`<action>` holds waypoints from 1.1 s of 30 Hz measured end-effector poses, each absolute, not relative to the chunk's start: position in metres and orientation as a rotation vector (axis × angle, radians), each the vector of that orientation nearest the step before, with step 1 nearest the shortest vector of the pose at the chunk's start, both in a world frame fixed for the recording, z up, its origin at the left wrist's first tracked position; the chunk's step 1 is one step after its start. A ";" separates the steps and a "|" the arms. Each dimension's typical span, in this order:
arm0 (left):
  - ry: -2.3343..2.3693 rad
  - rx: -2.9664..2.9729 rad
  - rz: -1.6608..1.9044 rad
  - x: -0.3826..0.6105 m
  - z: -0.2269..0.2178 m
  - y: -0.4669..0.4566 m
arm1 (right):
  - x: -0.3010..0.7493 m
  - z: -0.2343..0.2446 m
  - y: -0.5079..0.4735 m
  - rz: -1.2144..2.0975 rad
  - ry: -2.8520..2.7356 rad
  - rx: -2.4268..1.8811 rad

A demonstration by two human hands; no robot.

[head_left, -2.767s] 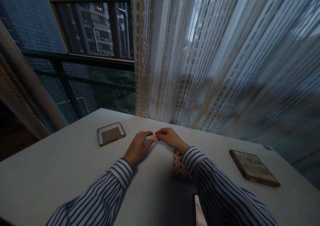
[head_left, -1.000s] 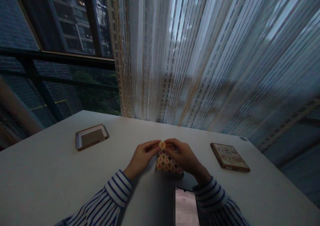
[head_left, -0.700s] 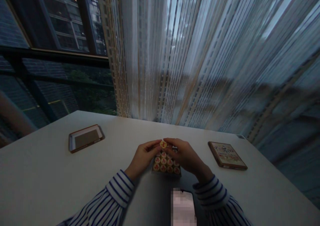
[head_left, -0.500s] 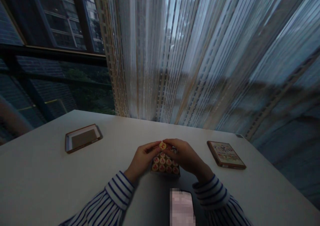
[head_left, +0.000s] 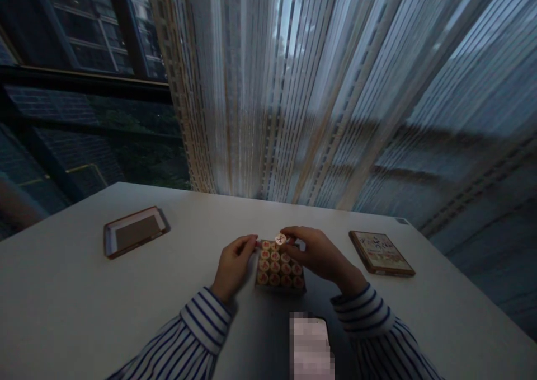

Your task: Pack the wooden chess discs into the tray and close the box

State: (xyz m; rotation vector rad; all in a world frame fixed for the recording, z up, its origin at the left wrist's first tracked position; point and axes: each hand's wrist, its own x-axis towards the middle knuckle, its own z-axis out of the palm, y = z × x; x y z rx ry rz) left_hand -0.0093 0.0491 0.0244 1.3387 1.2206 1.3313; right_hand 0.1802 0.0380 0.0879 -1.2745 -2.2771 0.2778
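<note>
My right hand (head_left: 321, 255) pinches a round xiangqi piece (head_left: 280, 239) between thumb and fingertips, its marked face towards me. Below the piece is an open box (head_left: 280, 291) packed with rows of round xiangqi pieces (head_left: 274, 267) marked in red; my right fingers cover its upper right part. My left hand (head_left: 233, 265) is closed beside the upper left corner of the box. Its thumb and fingers are bunched, and whether anything small is between them is hidden.
On the white table (head_left: 201, 217), an open shallow box lid (head_left: 140, 231) lies to the left. A flat printed box (head_left: 381, 253) lies to the right. A phone (head_left: 312, 343), its screen blurred out, is at the near edge. A string curtain (head_left: 268, 117) hangs behind.
Both hands were at the piece together. My left hand has moved away to the left, while my right keeps the piece and has shifted slightly right, uncovering more of the box.
</note>
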 end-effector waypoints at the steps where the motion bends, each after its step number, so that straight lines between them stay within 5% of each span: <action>1: 1.251 1.355 1.336 -0.010 0.022 0.050 | 0.181 0.089 0.039 0.278 -2.283 -1.295; 33: 1.428 1.954 1.094 -0.006 0.003 0.046 | 0.211 0.080 0.054 0.189 -2.423 -1.591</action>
